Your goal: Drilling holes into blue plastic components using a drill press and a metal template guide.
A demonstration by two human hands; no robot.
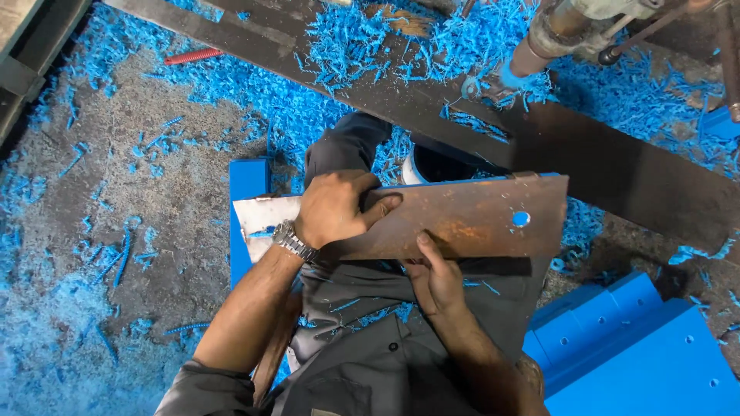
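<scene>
Across the lap: rusty plate (455,217) held flat, one hole (521,219) already through its far end. Right hand (433,279) beneath near edge, thumb pressed up, fingers hidden. Left hand (333,208) clamped on top, fingers curled over far edge. Beyond: blue shavings (231,92) strewn about; drill (570,27) idle over dark bar (617,154). Further holes: none visible.

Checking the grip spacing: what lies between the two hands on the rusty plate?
Head view: only bare rusty plate lies between the left hand on top and the right hand at its near edge.
</scene>
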